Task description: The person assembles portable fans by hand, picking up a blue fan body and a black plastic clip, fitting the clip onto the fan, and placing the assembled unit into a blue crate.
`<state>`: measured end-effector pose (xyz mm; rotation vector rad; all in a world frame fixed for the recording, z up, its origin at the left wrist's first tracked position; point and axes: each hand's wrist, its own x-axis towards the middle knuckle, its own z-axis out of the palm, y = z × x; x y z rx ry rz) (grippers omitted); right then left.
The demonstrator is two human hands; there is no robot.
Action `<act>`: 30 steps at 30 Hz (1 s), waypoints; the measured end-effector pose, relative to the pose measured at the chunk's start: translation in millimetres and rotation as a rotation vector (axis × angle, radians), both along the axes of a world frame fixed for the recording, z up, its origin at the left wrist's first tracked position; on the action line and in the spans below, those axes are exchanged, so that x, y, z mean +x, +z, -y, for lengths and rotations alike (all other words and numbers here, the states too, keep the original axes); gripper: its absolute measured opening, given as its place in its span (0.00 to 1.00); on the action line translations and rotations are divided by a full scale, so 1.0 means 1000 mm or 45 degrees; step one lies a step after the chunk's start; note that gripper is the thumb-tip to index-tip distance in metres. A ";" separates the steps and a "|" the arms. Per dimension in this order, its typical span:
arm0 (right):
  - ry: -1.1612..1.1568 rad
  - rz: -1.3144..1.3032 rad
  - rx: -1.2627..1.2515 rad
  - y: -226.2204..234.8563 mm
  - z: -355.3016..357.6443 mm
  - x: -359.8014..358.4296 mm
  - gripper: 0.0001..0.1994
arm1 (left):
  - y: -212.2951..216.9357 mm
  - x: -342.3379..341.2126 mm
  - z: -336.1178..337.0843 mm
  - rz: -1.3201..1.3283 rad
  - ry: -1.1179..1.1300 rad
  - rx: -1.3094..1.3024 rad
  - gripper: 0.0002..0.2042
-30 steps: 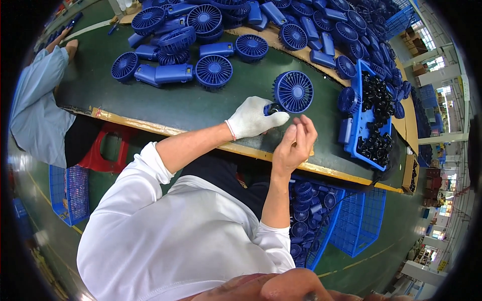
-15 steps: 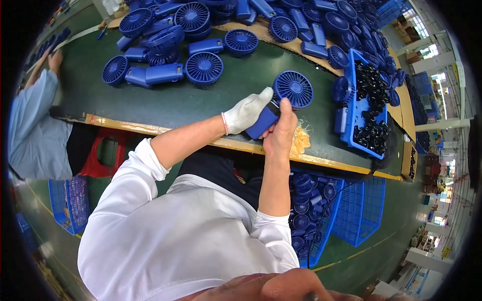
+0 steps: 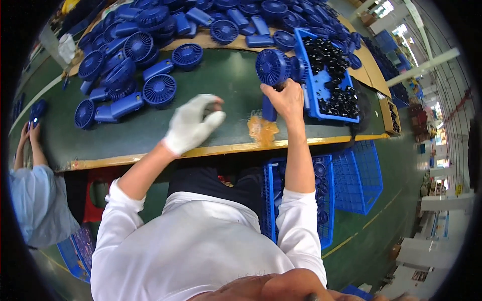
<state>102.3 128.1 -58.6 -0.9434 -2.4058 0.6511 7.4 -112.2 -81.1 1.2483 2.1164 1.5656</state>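
My right hand [image 3: 288,103] is closed around the neck of a blue handheld fan [image 3: 272,66]. The fan's round grille points up and its handle hangs below my fingers, over the green table [image 3: 226,75]. Just behind it, another blue fan [image 3: 298,67] rests against a blue tray [image 3: 311,95] of small black parts [image 3: 329,57]. My left hand [image 3: 191,125], in a white glove, hovers above the table's front edge with its fingers curved apart and nothing in them. Below the held fan's handle lies a tangled yellow patch [image 3: 262,131].
Loose blue fans [image 3: 159,90] lie at the left, and a large heap [image 3: 236,17] covers the back. Blue crates [image 3: 369,175] stand under the front edge. At the far left, a person in light blue [image 3: 37,200] holds a fan. A cardboard box [image 3: 390,116] sits at the right.
My left hand has let go of the fan and moved left. My right hand has carried the fan right, toward the tray. The whole view has shifted, and the co-worker's hands now hold a fan.
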 end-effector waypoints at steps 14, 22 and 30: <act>-0.250 0.319 0.465 0.002 -0.133 0.056 0.12 | -0.008 -0.092 0.086 -0.962 0.480 -0.950 0.18; -0.028 0.733 0.492 -0.009 -0.167 0.045 0.10 | -0.001 -0.036 0.044 -1.240 0.183 -0.357 0.21; -0.038 0.881 0.594 -0.017 -0.168 0.052 0.07 | 0.009 -0.013 0.025 -0.773 0.119 -0.728 0.23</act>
